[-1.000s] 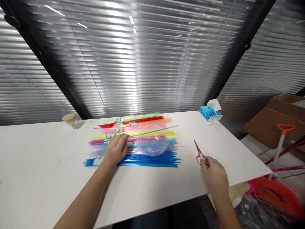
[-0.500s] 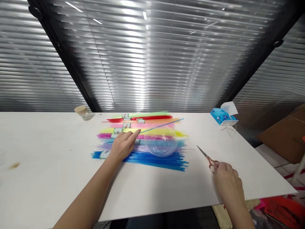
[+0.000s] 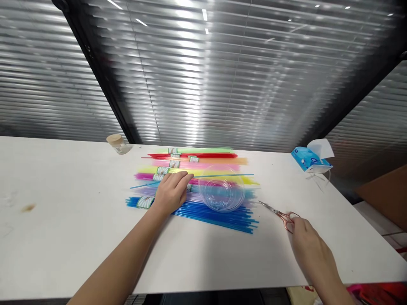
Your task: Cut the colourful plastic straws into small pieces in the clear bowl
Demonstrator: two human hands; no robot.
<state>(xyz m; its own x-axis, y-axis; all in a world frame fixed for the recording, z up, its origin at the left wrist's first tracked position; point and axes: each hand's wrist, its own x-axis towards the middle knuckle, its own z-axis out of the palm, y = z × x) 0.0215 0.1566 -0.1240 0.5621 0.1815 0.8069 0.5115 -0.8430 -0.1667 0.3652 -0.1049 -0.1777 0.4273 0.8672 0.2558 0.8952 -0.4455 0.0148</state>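
Note:
My left hand (image 3: 171, 192) is closed round a thin blue stick (image 3: 227, 175), which pokes out on both sides of it above the bundles. Beneath lie bundles of coloured sticks in rows: green, red (image 3: 206, 156), orange, pink, yellow, magenta, light blue, purple and dark blue (image 3: 222, 218), several with paper bands. A clear round plastic bowl (image 3: 221, 190) rests on their right part. At the right, my right hand (image 3: 310, 243) has its fingers on the handles of rose-gold scissors (image 3: 278, 212), whose blades point left and look nearly closed.
The white table (image 3: 79, 237) carries a small jar with a wooden-coloured lid (image 3: 117, 143) at the back left and a blue tissue pack (image 3: 308, 159) at the back right. Behind are blinds (image 3: 197, 84). A cardboard box (image 3: 386, 197) stands beyond the right edge.
The blue stick has turned from slanting up to nearly level on its right side. My right hand still has the scissors, now turned slightly flatter. The whole view has shifted a little.

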